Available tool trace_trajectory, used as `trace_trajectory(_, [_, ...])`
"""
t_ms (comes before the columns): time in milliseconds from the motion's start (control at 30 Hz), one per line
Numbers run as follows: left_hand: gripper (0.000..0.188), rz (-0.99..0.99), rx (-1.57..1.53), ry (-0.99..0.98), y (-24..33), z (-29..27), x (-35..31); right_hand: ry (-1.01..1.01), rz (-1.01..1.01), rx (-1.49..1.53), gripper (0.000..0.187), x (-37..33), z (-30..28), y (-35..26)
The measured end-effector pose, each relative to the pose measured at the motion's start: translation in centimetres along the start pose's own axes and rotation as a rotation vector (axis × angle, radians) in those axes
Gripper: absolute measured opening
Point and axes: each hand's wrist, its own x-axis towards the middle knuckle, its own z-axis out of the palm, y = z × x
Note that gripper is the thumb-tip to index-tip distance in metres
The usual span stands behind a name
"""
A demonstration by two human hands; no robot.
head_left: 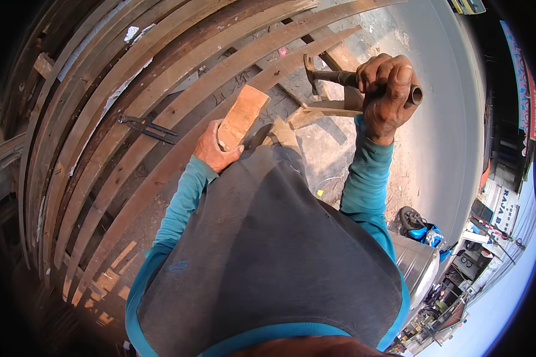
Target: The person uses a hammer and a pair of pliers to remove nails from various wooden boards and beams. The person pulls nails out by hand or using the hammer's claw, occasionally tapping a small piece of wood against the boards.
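My left hand [213, 149] is wrapped round the edge of a short, pale wooden block [242, 117], just in front of my body. My right hand [387, 95] grips a claw hammer [332, 77] by its handle, raised to the right of the block. The hammer's metal head points left, apart from the wood, and the handle's hollow tube-like end sticks out past my fist. On the planks left of my left hand lie metal pincers [147, 128] with dark handles. Whatever is under the block is hidden.
Long wooden planks [178, 119] run side by side across the left, with gaps between them. Wooden pieces [321, 110] stand beyond my lap over sandy ground. A grey road [441, 119] passes on the right, with a blue motorbike [423, 232] near its edge.
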Motion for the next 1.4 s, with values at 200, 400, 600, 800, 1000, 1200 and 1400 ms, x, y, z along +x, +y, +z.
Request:
trace_trajectory(200, [0.082, 0.038, 0.052, 0.002, 2.1, 3.4, 3.1, -0.182, 0.064, -0.152, 0.045, 6.6, -0.1, 12.6])
trace_trajectory(400, [0.089, -0.186, -0.010, 0.267, 0.6, 8.4, 1.2, -0.271, 0.262, 0.118, 0.044, 9.5, 2.3, 15.8])
trace_trajectory(600, [0.086, -0.335, 0.105, 0.303, 3.6, 15.3, 3.5, -0.594, 0.192, 0.325, 0.046, 12.6, 1.4, 18.8])
trace_trajectory(800, [0.083, -0.375, -0.013, 0.210, 6.8, 19.8, 10.6, -0.684, 0.251, 0.392, 0.050, 16.5, 0.4, 17.3])
trace_trajectory(1000, [0.086, -0.420, -0.262, 0.400, 7.0, 25.0, 15.3, -0.914, 0.229, 0.419, 0.051, 16.7, 0.8, 11.8])
trace_trajectory(1200, [0.098, -0.537, -0.424, 0.434, 7.7, 29.7, 18.0, -1.180, 0.288, 0.281, 0.054, 11.8, 5.7, 13.2])
trace_trajectory(1400, [0.096, -0.614, -0.475, 0.492, 10.3, 30.0, 17.9, -1.599, 0.338, 0.141, 0.052, 7.6, 13.9, 13.0])
